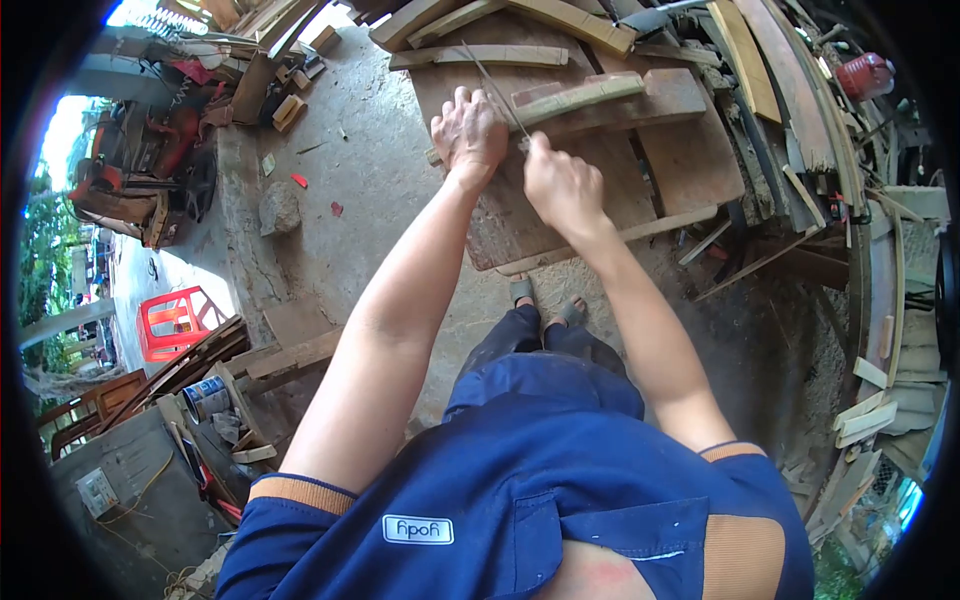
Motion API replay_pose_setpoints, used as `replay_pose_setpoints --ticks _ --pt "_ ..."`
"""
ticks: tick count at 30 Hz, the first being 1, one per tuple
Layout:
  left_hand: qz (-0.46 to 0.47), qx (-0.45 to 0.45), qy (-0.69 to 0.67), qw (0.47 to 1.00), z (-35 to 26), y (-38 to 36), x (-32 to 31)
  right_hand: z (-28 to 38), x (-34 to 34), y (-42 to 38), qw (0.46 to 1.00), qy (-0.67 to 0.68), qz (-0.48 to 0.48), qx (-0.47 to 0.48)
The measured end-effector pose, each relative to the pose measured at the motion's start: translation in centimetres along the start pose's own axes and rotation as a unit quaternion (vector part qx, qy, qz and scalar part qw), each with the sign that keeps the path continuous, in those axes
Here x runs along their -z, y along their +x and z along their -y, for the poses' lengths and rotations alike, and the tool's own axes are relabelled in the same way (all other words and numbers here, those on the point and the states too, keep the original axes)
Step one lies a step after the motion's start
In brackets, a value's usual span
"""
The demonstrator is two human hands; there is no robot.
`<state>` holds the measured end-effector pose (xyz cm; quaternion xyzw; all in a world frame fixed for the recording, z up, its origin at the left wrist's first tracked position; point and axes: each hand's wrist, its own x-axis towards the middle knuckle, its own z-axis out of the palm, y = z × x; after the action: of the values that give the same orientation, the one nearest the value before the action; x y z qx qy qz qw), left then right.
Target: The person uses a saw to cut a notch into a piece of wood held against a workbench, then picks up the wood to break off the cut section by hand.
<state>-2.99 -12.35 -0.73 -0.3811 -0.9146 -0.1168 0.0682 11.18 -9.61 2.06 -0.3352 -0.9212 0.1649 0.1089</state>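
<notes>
On a low wooden bench [610, 180], a curved wooden piece [585, 97] lies across a thicker wooden block [672, 98]. My left hand [470, 132] is closed over the left part of the wood, fingers bent down around it. Close by on the right, my right hand [563, 185] is closed in a fist on the near end of a thin, narrow saw [492, 82]. Its blade slants away to the upper left, crossing the wood between my hands. The handle is hidden in my fist, and the teeth are too small to see.
More curved wooden pieces [480, 57] lie along the bench's far side. Long planks [790, 80] lean at the right. A stone [279, 208] rests on the concrete floor to the left, a red plastic chair [180, 322] farther out. My sandalled feet are at the bench's near edge.
</notes>
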Motion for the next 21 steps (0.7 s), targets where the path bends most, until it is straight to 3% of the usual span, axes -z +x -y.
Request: replay_pose_setpoints --ticks 2,5,9,12,16,21 --pt "0.006 0.011 -0.004 1.000 0.0 0.0 0.0 0.0 1.7 -2.8 0.997 -0.007 0.068 -0.031" --pt "0.005 0.012 -0.013 1.000 -0.1 0.1 0.0 -0.3 1.0 -2.9 0.998 0.001 0.063 -0.019" --pt "0.001 0.017 -0.008 1.000 -0.1 0.1 0.1 0.5 -0.7 2.5 0.999 -0.006 0.039 -0.015" --pt "0.007 0.022 -0.011 1.000 -0.3 0.2 0.0 0.0 -0.4 0.2 1.000 -0.010 0.013 -0.007" --pt "-0.004 0.024 -0.017 1.000 0.0 0.2 -0.1 -0.3 1.9 -4.9 0.993 -0.014 0.108 -0.047" --pt "-0.004 0.016 -0.013 1.000 -0.2 0.3 0.0 0.0 -0.6 0.8 0.999 0.024 0.019 -0.016"
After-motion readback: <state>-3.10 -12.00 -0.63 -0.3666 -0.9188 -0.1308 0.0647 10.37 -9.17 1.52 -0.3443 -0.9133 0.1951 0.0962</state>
